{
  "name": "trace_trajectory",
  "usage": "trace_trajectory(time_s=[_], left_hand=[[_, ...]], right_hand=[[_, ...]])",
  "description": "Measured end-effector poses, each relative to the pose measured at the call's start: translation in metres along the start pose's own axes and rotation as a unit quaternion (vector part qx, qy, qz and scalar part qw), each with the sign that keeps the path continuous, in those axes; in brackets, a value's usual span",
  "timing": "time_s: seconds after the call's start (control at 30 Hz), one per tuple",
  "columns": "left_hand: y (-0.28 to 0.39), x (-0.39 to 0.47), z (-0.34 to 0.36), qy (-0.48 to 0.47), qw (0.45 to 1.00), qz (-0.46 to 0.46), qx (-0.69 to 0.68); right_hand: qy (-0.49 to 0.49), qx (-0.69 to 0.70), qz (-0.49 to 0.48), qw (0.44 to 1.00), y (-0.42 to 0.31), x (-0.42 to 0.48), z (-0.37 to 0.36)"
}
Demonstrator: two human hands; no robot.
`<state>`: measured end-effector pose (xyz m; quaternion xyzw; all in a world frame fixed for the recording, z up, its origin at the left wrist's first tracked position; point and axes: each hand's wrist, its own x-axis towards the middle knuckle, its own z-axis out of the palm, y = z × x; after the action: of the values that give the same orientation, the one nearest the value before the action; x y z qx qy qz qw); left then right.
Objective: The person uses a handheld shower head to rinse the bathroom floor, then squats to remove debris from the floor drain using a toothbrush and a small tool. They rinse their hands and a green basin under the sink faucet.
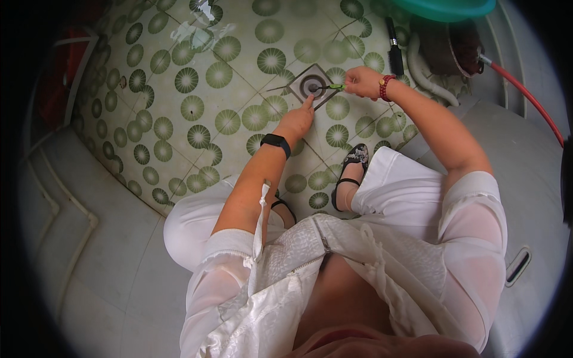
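Note:
A square metal floor drain [317, 70] is set diagonally in the tiled floor, with a round recess at its middle. My right hand [363, 83], with a red bead bracelet at the wrist, pinches a slim green-and-black tool [336, 87]. The tool's dark end reaches over the drain's centre; its exact kind is too small to tell. From the near side my left hand [296, 121] stretches its index finger to the edge of the round recess, the other fingers curled. Whether that fingertip presses on the drain I cannot tell. A dark watch sits on the left wrist.
A black hairbrush [395, 53] lies beyond my right hand. Beside it are a pale corrugated hose [423, 71], a dark bucket [441, 47], a red hose [523, 87] and a teal basin [452, 10]. Water glistens on the patterned tiles [192, 38]. Grey walls flank both sides.

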<state>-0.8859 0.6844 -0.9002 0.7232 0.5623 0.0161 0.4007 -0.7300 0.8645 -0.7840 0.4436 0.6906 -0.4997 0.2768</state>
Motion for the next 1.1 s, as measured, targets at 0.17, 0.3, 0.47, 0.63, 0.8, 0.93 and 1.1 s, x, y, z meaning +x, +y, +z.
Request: trace_trajectory(time_s=[0.17, 0.3, 0.47, 0.63, 0.8, 0.93, 1.1], left_hand=[[-0.013, 0.004, 0.006, 0.093, 0.993, 0.029, -0.063], [-0.018, 0.005, 0.002, 0.213, 0.971, 0.058, -0.089], [-0.01, 0.004, -0.022, 0.093, 0.845, -0.166, -0.5], [-0.004, 0.0, -0.044, 0.138, 0.601, -0.16, -0.771], [0.003, -0.004, -0.061, 0.162, 0.517, -0.109, -0.833], [-0.007, -0.007, -0.069, 0.193, 0.506, -0.121, -0.832], [0.002, -0.016, -0.101, 0.21, 0.506, -0.112, -0.829]], right_hand=[[0.029, 0.045, -0.012, 0.999, 0.008, -0.013, -0.003], [0.057, 0.061, -0.031, 0.996, 0.009, -0.028, -0.005], [0.077, 0.106, -0.061, 0.99, 0.019, -0.042, 0.006], [0.096, 0.115, -0.124, 0.981, 0.015, -0.053, 0.021], [0.187, 0.027, -0.176, 0.966, 0.011, -0.042, 0.041], [0.247, -0.015, -0.196, 0.949, -0.013, -0.049, 0.049], [0.306, -0.061, -0.197, 0.929, -0.026, -0.03, 0.05]])
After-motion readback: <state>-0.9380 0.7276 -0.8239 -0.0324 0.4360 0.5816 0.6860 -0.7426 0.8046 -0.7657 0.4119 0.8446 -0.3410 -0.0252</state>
